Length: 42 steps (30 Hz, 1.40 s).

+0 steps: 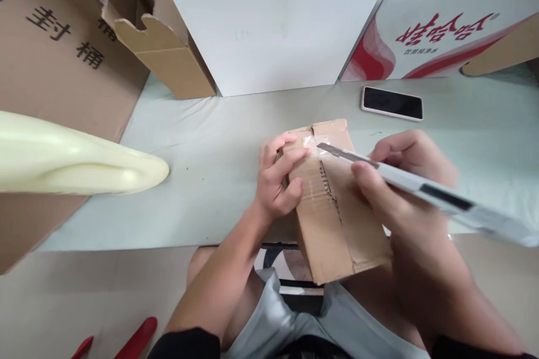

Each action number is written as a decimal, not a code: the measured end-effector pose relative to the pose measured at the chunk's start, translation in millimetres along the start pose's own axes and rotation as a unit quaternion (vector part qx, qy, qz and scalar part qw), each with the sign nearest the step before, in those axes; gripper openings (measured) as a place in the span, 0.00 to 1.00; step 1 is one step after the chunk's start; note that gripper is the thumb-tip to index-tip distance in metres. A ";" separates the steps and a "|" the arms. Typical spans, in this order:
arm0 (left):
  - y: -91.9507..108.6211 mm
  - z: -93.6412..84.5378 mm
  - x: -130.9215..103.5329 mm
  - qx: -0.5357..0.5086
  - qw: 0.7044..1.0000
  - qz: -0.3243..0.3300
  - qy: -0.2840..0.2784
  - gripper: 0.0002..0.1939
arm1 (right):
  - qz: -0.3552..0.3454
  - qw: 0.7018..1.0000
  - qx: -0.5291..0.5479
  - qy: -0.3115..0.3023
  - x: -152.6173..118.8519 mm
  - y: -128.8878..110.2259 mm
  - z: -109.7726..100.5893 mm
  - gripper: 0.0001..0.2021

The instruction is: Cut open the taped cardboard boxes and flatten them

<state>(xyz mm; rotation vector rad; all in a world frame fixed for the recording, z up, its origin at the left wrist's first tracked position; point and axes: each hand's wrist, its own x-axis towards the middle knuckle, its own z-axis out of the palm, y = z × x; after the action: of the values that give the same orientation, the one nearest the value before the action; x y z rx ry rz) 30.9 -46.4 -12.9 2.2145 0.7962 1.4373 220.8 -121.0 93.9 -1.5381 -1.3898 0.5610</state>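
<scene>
A brown cardboard box [322, 219] lies partly on the table and juts over its front edge toward my lap. Clear tape [326, 140] covers its far end, and a ragged slit runs down the seam in its top. My left hand [280, 176] grips the left side of the box, its fingertips resting on the top near the tape. In my right hand [400, 179] is a utility knife [438, 193] with a white handle. The extended blade points left, its tip at the tape; whether it touches cannot be told.
A phone [391, 104] lies at the back right. White cartons [278, 33] and a red-and-white box [442, 28] line the back. An open cardboard box [168, 61] and a large brown carton [54, 67] stand left, near a pale yellow rounded object [84, 157].
</scene>
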 end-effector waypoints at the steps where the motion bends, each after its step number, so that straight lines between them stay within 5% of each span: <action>1: -0.2 1.2 0.0 -0.002 1.000 -0.001 0.003 0.23 | 0.002 1.000 -0.026 -0.005 -1.4 -1.5 2.0 0.11; 5: -0.7 4.9 0.3 -0.011 1.000 0.000 0.016 0.23 | -0.010 0.995 -0.099 -0.018 -0.3 -2.2 9.6 0.04; 13: 1.0 5.0 -0.1 -0.004 1.000 -0.016 0.010 0.24 | -0.028 0.985 -0.168 -0.041 7.1 -6.1 12.4 0.03; 42: -1.2 6.3 -4.3 -0.003 1.000 -0.030 0.009 0.24 | -0.020 0.992 -0.106 -0.071 3.0 -10.6 8.2 0.05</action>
<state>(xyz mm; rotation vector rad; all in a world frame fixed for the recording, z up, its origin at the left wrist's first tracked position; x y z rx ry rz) 35.1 -48.3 -19.2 2.1571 0.8548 1.4325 209.5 -116.5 100.2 -1.6600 -1.6289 0.5195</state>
